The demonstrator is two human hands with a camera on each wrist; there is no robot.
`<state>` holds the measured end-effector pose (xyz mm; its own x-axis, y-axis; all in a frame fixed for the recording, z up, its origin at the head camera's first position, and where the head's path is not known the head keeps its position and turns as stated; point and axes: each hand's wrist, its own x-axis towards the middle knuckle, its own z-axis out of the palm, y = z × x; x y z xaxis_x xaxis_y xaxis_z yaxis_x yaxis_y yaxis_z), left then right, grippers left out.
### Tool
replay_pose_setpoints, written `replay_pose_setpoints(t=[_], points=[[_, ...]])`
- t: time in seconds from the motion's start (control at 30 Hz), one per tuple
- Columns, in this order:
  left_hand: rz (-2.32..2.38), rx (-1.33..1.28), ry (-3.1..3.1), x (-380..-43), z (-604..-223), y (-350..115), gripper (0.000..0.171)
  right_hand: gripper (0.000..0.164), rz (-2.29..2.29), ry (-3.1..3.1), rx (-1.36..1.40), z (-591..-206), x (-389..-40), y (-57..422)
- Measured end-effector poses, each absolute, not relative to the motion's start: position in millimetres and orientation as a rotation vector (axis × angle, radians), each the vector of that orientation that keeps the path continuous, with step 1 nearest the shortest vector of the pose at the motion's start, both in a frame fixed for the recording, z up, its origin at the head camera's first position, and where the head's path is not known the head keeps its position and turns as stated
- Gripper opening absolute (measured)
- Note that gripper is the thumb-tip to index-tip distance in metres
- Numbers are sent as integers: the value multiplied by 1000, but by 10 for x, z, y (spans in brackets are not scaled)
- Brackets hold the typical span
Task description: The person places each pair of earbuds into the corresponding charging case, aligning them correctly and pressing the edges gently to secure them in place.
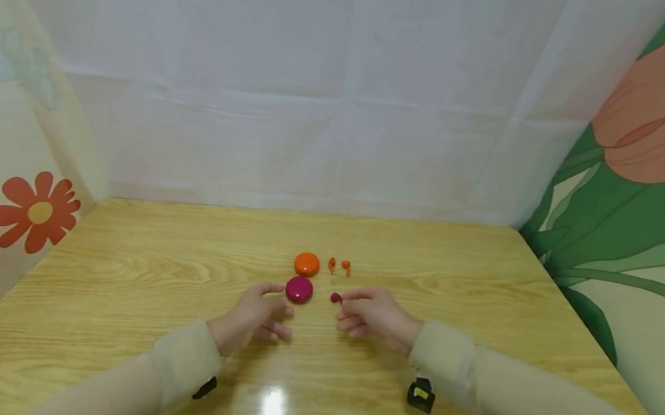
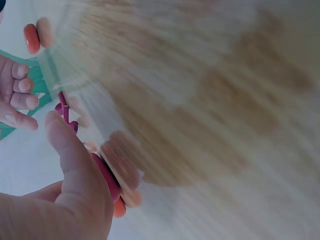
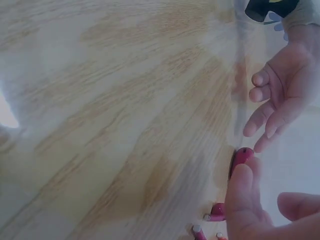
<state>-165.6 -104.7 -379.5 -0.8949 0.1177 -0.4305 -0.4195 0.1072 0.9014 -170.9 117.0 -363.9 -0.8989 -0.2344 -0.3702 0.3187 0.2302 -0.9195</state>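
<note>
A magenta round case lies on the wooden table, closed. My left hand is just left of it, fingers loosely bent and holding nothing; whether the index fingertip touches the case I cannot tell. Beside my right hand lies a magenta earbud; the left wrist view shows a pair of magenta earbuds. The right hand's thumb and index finger stand apart in the right wrist view, with nothing gripped between them. Both magenta earbuds rest on the table there.
Behind the magenta case sits an orange round case, with two orange earbuds to its right. A white cloth hangs along the table's back edge. Painted flower panels flank both sides.
</note>
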Motion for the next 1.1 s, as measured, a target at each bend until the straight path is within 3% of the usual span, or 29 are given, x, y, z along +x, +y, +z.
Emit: replay_pose_setpoints(t=[1.1], points=[[1718, -343, 1946, -1969, -3821, -1135, 48, 40, -1725, 2067, 200, -3841, -1876, 638]])
